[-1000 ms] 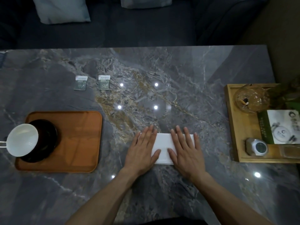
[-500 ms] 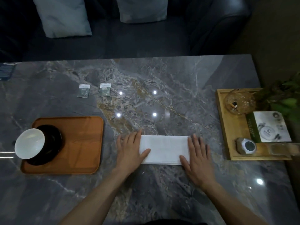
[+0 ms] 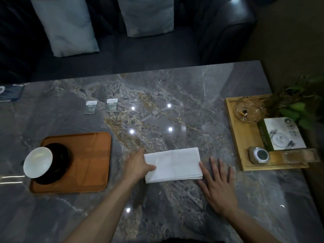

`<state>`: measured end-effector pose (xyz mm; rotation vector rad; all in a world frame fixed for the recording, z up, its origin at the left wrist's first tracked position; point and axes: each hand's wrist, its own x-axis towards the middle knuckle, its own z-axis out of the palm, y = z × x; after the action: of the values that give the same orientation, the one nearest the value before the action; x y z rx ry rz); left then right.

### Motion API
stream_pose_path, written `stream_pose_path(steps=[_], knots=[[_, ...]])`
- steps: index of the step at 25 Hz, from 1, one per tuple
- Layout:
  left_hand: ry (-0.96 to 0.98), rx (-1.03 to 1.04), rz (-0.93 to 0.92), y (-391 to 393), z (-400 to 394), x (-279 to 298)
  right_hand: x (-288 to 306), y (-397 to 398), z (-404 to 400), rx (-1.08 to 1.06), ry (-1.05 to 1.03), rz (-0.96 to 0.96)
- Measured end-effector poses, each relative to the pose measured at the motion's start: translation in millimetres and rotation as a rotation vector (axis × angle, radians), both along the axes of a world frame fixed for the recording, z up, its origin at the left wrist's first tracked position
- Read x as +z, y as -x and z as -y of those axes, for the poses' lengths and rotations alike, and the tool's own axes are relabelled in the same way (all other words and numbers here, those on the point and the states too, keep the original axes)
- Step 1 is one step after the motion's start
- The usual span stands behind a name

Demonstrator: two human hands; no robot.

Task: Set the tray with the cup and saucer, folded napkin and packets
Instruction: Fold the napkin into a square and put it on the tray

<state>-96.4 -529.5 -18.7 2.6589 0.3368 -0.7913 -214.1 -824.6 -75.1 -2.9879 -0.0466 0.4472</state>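
Napkin (image 3: 172, 164): you have one, white and folded into a long rectangle, lying flat on the tabletop (image 3: 175, 207) between your two hands. Your left hand (image 3: 138, 165) grips its left end, thumb on top of the cloth and the other fingers hidden from view. Your right hand (image 3: 218, 188) lies flat and spread on the tabletop, its thumb touching the napkin's right edge, holding nothing. One orange tray (image 3: 87, 158) sits well to the left, carrying one dark saucer (image 3: 60, 162) at its left end with one white cup (image 3: 37, 162) on it, tipped toward the tray's left edge. Two packets (image 3: 91, 107) (image 3: 111, 105) lie side by side on the tabletop beyond the tray, apart from each other.
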Motion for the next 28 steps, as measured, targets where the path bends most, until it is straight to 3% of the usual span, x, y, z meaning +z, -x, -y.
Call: stream_pose_path(steps=[6, 10, 19, 28], knots=[[0.442, 0.425, -0.016, 19.5, 3.1, 9.3, -2.2, 0.5, 0.6, 0.034, -0.023, 0.034], [0.572, 0.491, 0.071, 28.6, 14.2, 26.6, -3.6, 1.5, -0.2, 0.024, -0.041, 0.057], [0.416, 0.221, 0.274, 34.7, 87.0, 57.7, -7.9, 3.0, 0.7, 0.015, -0.095, 0.071], [0.175, 0.059, 0.251, 29.5, 168.9, 39.6, -13.5, 3.0, 2.0, -0.01, -0.134, 0.089]])
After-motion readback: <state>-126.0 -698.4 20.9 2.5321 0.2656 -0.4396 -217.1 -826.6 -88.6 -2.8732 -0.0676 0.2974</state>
